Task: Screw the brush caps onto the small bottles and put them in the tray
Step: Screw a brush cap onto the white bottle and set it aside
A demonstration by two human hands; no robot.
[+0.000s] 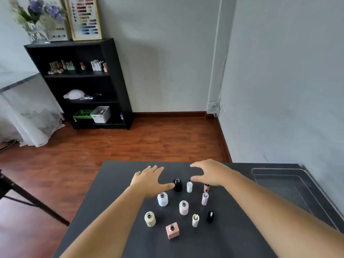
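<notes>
Several small uncapped bottles stand on the dark table (111, 211): a black bottle (177, 185), a white bottle (162, 199), a pale pink bottle (183, 207), a cream bottle (150, 219) and a square pink bottle (172, 230). To their right stand brush caps, brush up: white cap (189, 186), pink cap (206, 187), lilac cap (205, 198), cream cap (195, 220), black cap (210, 216). My left hand (149, 180) is spread flat, its thumb touching the black bottle. Fingers apart, my right hand (210, 174) hovers above the white cap. A clear tray (275, 171) sits at the table's right.
A wall runs close along the table's right side behind the tray. Beyond the far table edge is wooden floor, with a black shelf unit (81, 84) against the back wall. A black tripod leg (28, 200) stands left of the table.
</notes>
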